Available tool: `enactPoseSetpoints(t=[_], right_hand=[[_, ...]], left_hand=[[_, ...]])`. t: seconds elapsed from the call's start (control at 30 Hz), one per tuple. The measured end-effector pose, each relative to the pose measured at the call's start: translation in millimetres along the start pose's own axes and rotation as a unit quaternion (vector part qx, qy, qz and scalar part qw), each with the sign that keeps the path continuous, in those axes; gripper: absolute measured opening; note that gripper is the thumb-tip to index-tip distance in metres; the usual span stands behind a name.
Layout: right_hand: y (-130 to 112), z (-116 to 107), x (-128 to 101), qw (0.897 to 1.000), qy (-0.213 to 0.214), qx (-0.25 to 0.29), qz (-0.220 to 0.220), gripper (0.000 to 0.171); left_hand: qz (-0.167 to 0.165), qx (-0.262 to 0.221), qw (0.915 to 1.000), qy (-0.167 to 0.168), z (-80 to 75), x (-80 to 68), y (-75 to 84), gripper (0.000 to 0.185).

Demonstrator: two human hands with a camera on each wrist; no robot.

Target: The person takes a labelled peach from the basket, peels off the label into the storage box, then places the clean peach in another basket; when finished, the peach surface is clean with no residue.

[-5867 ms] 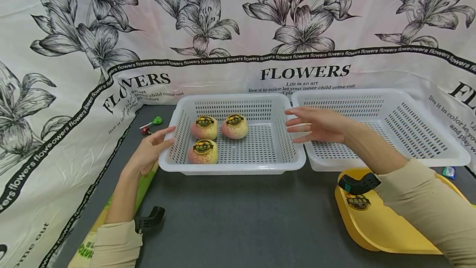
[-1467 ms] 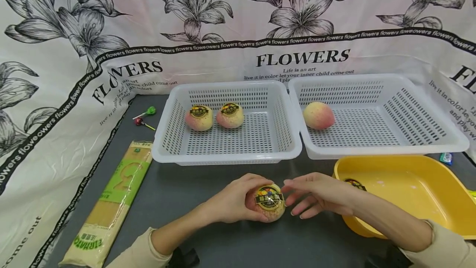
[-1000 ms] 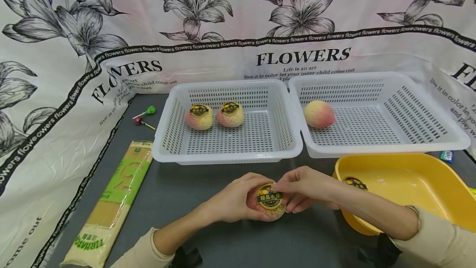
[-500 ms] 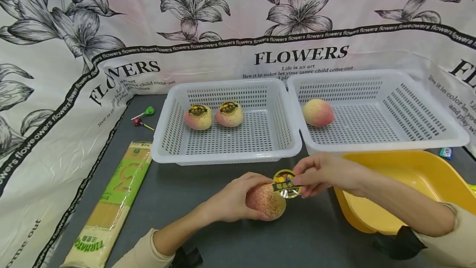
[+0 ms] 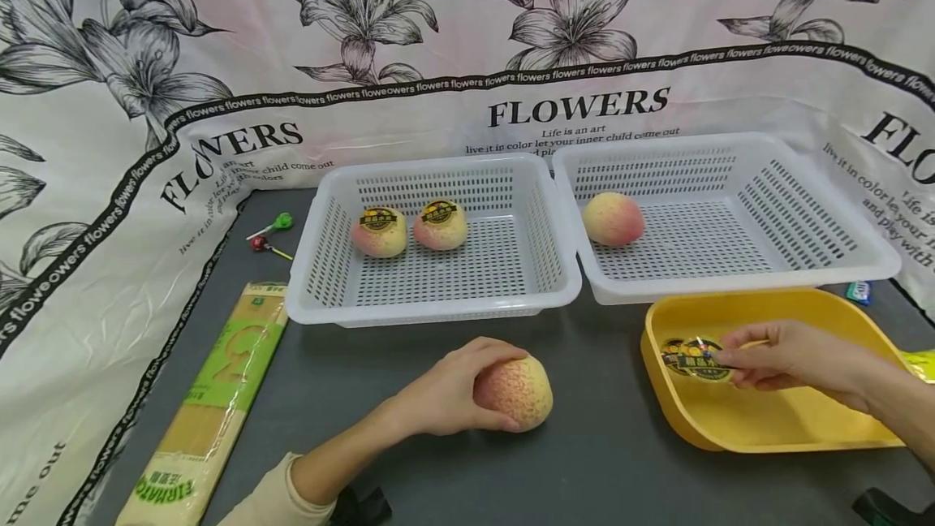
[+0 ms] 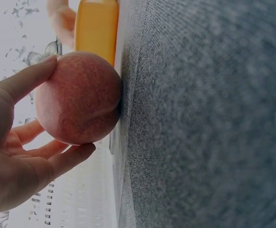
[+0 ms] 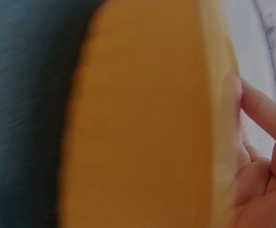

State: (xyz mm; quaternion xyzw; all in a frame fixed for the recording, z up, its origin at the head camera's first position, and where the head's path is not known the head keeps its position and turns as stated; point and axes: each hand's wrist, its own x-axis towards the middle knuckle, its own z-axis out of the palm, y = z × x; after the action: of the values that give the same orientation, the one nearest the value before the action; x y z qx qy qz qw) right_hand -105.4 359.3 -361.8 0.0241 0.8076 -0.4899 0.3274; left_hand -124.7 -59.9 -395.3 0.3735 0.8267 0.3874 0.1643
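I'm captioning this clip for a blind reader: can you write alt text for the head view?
A left hand holds a bare peach on a dark table, while the right hand puts a sticker into a yellow tray. Behind, one white basket holds two stickered peaches, another one bare peach.

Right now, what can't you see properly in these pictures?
- Head view: whether the right hand still pinches the sticker; the fingertips cover its edge.
- Right wrist view: the yellow tray is blurred and fills the frame.
- Head view: the stickers' print is too small to read.
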Motion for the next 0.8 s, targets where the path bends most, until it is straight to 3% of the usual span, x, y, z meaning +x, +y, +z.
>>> enactPoseSetpoints(t=[0.27,0.47,0.57,0.7,0.77,0.8], right_hand=[[35.8,13.7,6.9,0.999,-0.034,-0.010,-0.004,0.025],[34.1,22.6,8.1,0.998,0.015,-0.068,0.002,0.026],[31.0,28.9,6.8,0.990,0.063,-0.125,-0.015,0.026],[29.2,35.4,5.1,0.966,0.126,-0.221,-0.048,0.027],[28.1,34.5,4.0,0.959,0.134,-0.245,-0.046,0.027],[27.2,32.5,2.8,0.961,0.128,-0.243,-0.039,0.027]], left_hand=[[0.004,0.002,1.0000,-0.001,0.0,-0.3,0.7,0.069],[-0.006,0.001,1.0000,-0.003,0.1,-0.7,1.1,0.070],[-0.001,0.002,1.0000,-0.002,-0.2,-0.5,1.1,0.070],[0.008,0.003,1.0000,-0.001,-0.3,-0.4,0.8,0.069],[0.006,0.001,1.0000,-0.002,-0.1,-0.4,0.7,0.070],[0.005,0.001,1.0000,-0.003,0.1,-0.4,0.8,0.070]])
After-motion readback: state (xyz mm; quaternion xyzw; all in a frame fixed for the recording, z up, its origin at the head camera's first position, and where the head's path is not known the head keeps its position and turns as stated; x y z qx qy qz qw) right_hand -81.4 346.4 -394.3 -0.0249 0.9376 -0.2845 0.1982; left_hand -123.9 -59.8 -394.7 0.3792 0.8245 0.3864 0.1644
